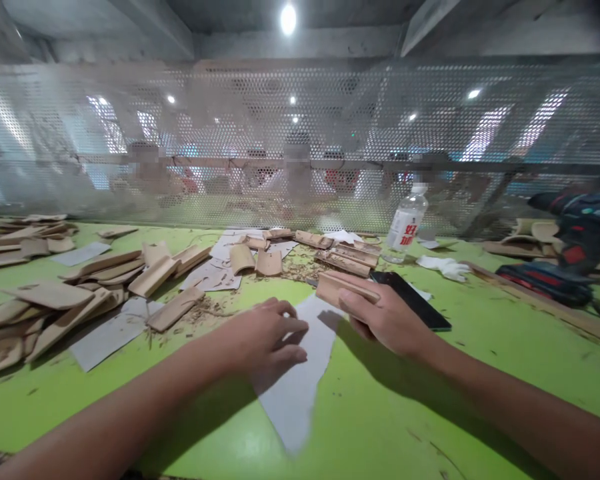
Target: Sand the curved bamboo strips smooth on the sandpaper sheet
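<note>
My right hand (385, 313) grips a short curved piece of bamboo (333, 288), thumb on its near side, held above the green table (380, 413). My left hand (270, 333) hovers over a sheet of white paper (300, 400), its fingers apart and nothing between them. The paper lies between and below both hands. A dark phone (420, 303) lies flat just behind my right hand. Beyond the hands, several bamboo pieces (347, 260) rest among brown shavings (300, 267).
Many bamboo pieces (50, 293) are piled at the left, with paper (113, 333) beside them. A bottle (405, 223), a crumpled white cloth or tissue (445, 267) and a cordless drill (577, 233) stand or lie at the right. Behind a perforated screen (230, 120), people show faintly.
</note>
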The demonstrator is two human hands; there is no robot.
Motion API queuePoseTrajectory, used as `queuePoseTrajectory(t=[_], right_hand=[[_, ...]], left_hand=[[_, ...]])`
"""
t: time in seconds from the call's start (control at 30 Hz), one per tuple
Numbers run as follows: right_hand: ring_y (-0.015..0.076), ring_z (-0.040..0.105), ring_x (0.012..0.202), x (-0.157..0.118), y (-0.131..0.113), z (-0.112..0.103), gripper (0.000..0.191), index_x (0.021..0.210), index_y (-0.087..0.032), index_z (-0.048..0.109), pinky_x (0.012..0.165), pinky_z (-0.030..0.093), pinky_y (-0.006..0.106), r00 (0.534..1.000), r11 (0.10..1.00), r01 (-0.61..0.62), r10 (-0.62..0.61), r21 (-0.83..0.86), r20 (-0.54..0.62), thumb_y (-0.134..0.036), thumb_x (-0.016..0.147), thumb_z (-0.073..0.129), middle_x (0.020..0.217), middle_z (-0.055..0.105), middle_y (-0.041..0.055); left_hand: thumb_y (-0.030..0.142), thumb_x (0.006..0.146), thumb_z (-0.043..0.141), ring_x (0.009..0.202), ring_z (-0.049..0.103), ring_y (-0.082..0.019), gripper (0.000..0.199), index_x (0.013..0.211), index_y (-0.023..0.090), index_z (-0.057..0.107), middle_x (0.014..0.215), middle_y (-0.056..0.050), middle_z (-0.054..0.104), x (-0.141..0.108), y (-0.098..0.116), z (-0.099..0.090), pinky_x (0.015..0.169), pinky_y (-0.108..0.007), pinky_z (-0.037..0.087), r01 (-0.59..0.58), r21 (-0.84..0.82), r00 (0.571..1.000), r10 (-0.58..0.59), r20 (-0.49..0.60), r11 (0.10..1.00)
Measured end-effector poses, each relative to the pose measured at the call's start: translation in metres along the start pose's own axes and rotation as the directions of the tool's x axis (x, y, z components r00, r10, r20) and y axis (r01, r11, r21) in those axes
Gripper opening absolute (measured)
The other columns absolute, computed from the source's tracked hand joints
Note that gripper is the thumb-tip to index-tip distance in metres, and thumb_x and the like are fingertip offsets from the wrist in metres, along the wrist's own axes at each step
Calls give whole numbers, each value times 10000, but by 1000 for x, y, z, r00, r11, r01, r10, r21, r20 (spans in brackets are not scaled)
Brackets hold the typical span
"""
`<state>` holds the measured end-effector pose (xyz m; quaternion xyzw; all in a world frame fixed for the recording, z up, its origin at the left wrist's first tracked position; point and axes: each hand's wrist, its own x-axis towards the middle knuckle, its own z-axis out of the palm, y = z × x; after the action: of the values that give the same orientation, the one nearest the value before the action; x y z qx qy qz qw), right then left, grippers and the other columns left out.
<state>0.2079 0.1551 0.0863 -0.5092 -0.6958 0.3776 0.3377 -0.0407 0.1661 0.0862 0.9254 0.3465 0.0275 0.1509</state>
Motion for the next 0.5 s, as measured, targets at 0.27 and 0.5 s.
queuePoseTrajectory(t=[0.27,0.5], right_hand=[[163,502,422,2,12,6,577,1521,-208,490,442,387,268,982,998,-35,45,-60,184,-464,1004,477,534,584,-35],[315,608,1274,6,15,6,456,1404,-249,644,1073,467,479,967,936,215,-164,-278,196,-401,995,511,1427,641,81]], left_hand=[[731,918,573,1456,342,-397,914,1613,203,302,1641,-164,307,3,-13,13,1153,-513,342,41,-85,997,-46,-61,996],[721,902,582,1492,271,-410,956,1638,223,231,1669,-143,251,-7,-17,-1,1173,-557,310,102,-38,982,-95,161,994]])
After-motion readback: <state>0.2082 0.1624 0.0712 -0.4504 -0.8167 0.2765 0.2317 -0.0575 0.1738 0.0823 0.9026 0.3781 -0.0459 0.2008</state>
